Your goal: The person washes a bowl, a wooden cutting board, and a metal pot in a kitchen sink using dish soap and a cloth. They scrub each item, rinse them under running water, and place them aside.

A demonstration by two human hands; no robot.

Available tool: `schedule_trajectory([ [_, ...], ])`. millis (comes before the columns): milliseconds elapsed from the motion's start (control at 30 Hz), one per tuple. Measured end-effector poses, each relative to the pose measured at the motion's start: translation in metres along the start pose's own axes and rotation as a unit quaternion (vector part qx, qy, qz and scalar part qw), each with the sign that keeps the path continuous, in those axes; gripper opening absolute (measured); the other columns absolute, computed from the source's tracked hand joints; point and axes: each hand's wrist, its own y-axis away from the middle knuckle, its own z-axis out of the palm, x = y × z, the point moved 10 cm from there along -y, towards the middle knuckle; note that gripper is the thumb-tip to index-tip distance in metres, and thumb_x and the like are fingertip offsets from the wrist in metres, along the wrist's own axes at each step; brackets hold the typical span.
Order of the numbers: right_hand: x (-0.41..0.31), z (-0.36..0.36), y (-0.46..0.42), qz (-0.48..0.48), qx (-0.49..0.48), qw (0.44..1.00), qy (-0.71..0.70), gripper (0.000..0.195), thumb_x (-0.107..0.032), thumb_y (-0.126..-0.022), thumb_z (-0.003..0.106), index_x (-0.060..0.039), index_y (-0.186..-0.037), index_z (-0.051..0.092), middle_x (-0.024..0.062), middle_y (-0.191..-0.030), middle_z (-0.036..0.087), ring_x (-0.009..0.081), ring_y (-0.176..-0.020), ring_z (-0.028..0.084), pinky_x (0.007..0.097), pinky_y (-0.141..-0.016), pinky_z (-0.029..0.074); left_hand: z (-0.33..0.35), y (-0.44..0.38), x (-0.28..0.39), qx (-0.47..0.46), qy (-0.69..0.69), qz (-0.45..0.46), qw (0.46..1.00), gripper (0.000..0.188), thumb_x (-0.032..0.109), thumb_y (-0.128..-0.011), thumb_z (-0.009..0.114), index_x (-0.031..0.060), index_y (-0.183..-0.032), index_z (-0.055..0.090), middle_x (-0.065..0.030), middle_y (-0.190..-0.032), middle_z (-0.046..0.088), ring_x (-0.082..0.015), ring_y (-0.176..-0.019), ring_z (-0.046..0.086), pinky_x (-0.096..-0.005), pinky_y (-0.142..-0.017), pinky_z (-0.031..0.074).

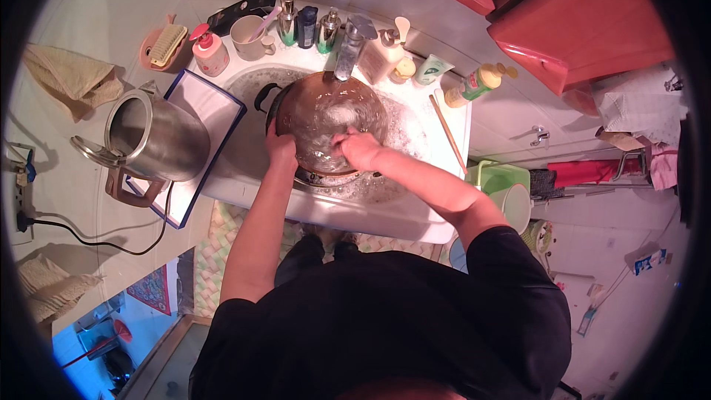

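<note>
A round brown pot or lid (pixel 294 116) sits tilted in the white washbasin (pixel 411 222), with water moving over its surface below the metal faucet (pixel 350 50). My left hand (pixel 281 147) grips its near left rim. My right hand (pixel 358 148) is in the wet middle, fingers curled; whether it holds a cloth or anything else cannot be told. A black handle (pixel 266 97) sticks out at the left, and a second rim shows beneath at the near side. Soap suds cover part of the basin on the right.
An electric kettle (pixel 178 139) with its lid up stands on a blue-edged tray (pixel 222 105) at the left, its black cord hanging near the counter. Pump bottles, a mug (pixel 248 39) and tubes line the basin's back. A wooden stick (pixel 449 133) lies on the right edge.
</note>
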Motion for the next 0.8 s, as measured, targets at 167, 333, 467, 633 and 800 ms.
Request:
schedule_trajectory([
  [167, 0.071, -0.052, -0.013, 0.145, 0.146, 0.974, 0.097, 0.023, -0.011, -0.073, 0.058, -0.0051, -0.095, 0.064, 0.0171, -0.108, 0.058, 0.0339, -0.099, 0.054, 0.0407, -0.078, 0.051, 0.002, 0.011, 0.009, 0.026, -0.023, -0.018, 0.999, 0.042, 0.004, -0.088, 0.045, 0.0021, -0.13, 0.042, -0.0122, -0.125, 0.05, -0.0233, -0.111, 0.05, -0.0366, -0.094, 0.041],
  [333, 0.096, -0.07, -0.03, 0.325, 0.375, 0.835, -0.238, 0.036, -0.016, -0.074, 0.058, 0.0037, -0.104, 0.054, 0.025, -0.099, 0.057, 0.0399, -0.092, 0.057, 0.043, -0.08, 0.048, -0.012, -0.002, -0.015, 0.03, 0.043, -0.062, 0.997, 0.048, 0.022, -0.091, 0.05, 0.0022, -0.134, 0.037, -0.0113, -0.128, 0.048, -0.0236, -0.113, 0.048, -0.0351, -0.097, 0.037],
  [467, 0.076, -0.026, -0.071, 0.32, 0.534, 0.71, -0.329, 0.04, -0.015, -0.07, 0.06, 0.0032, -0.105, 0.053, 0.0249, -0.098, 0.058, 0.0419, -0.093, 0.055, 0.0429, -0.085, 0.044, 0.008, 0.014, -0.001, -0.009, 0.062, -0.071, 0.996, 0.051, 0.026, -0.092, 0.049, 0.0036, -0.135, 0.034, -0.0125, -0.13, 0.046, -0.0248, -0.113, 0.048, -0.0372, -0.095, 0.039],
  [633, 0.001, -0.028, -0.079, 0.167, 0.535, 0.775, -0.292, 0.034, -0.01, -0.068, 0.057, 0.0023, -0.1, 0.057, 0.0227, -0.099, 0.057, 0.0392, -0.095, 0.053, 0.0433, -0.088, 0.041, -0.004, 0.007, -0.002, 0.031, 0.02, -0.067, 0.997, 0.051, 0.025, -0.093, 0.049, 0.0039, -0.136, 0.032, -0.0148, -0.128, 0.046, -0.0261, -0.112, 0.049, -0.0384, -0.092, 0.043],
  [800, -0.035, -0.013, -0.051, 0.01, 0.324, 0.876, -0.357, 0.024, -0.007, -0.071, 0.053, 0.0024, -0.092, 0.059, 0.0198, -0.098, 0.058, 0.0392, -0.095, 0.052, 0.0449, -0.086, 0.042, -0.001, -0.013, -0.017, -0.006, 0.038, -0.03, 0.999, 0.037, 0.004, -0.09, 0.04, 0.0025, -0.127, 0.043, -0.0151, -0.121, 0.053, -0.0269, -0.106, 0.054, -0.0389, -0.089, 0.047],
])
